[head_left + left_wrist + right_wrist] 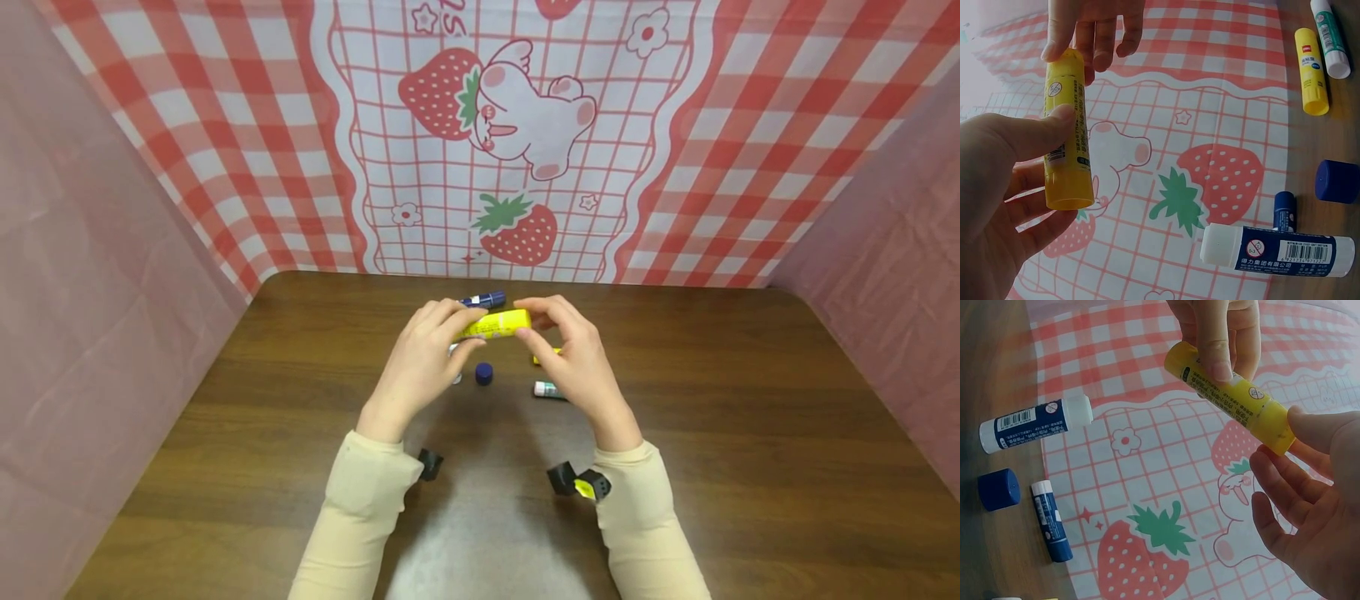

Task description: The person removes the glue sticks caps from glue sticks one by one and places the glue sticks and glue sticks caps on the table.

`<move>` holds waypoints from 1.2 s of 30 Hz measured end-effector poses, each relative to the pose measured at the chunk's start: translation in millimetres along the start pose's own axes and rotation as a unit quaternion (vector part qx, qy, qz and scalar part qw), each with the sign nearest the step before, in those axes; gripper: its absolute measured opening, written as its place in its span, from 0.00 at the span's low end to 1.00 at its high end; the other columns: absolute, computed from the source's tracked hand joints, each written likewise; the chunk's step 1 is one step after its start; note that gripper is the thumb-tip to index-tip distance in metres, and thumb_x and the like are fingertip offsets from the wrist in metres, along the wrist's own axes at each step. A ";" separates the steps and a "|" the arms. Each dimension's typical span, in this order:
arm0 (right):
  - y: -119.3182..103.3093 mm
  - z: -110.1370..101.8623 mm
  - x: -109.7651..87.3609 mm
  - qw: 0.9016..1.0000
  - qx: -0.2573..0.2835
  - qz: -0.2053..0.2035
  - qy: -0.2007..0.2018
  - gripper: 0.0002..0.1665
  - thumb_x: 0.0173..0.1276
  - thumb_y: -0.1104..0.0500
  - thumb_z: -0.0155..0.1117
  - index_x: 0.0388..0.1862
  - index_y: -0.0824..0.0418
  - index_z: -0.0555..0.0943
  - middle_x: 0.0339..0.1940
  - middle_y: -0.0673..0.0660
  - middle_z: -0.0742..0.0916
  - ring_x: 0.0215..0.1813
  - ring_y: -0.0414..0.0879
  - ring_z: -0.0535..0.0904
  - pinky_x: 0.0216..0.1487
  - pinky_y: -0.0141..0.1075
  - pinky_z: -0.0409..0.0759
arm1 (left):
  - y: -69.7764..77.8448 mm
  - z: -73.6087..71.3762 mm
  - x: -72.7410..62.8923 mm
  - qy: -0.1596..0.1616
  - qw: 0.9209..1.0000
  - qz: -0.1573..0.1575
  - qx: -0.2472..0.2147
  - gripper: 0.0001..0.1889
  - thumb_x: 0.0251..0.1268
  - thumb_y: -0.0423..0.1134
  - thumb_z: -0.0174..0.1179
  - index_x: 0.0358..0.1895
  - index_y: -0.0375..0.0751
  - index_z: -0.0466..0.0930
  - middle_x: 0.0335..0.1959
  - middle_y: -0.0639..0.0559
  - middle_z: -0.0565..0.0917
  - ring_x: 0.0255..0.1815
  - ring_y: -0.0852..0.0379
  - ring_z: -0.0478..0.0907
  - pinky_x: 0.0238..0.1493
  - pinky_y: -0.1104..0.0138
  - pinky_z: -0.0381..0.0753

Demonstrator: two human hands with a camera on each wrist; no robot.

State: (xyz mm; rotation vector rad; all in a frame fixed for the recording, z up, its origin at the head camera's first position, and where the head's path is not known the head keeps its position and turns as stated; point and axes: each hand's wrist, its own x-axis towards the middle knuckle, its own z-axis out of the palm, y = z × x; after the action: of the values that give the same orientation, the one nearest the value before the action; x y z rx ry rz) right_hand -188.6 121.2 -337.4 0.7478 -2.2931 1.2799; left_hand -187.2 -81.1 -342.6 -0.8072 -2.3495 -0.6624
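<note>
A large yellow glue stick (504,323) is held up above the wooden table, lying roughly level between the two hands. My left hand (426,360) grips its body, thumb across the printed label. At the other end, my right hand (576,360) pinches the yellow cap end (1274,428) between thumb and fingers. Below the hands lies a large navy-and-white glue stick (1285,251), its white end bare. Near it is a loose navy cap (483,373). In the head view the left hand mostly hides the large navy stick.
A small navy glue stick (486,299) lies farther back on the table (720,417). Beneath the right hand are a smaller yellow glue stick (1312,72) and a green-and-white one (1331,39). A strawberry-print cloth (525,108) hangs behind the table, with pink cloth on both sides.
</note>
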 end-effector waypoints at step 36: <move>3.2 -4.1 -0.1 1.000 -0.024 -0.010 -0.017 0.17 0.59 0.61 0.63 0.48 0.62 0.77 0.41 0.52 0.81 0.42 0.42 0.74 0.44 0.34 0.72 | 0.5 -5.5 -0.3 -0.037 0.999 -0.016 -0.008 0.16 0.55 0.42 0.63 0.48 0.45 0.78 0.41 0.55 0.79 0.41 0.57 0.71 0.48 0.64 0.71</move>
State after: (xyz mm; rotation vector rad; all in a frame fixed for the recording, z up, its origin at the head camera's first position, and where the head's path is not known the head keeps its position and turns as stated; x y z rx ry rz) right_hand -190.1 126.2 -337.6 0.7783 -2.3288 1.2085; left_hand -184.8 -84.2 -338.7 -0.8142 -2.4314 -0.6757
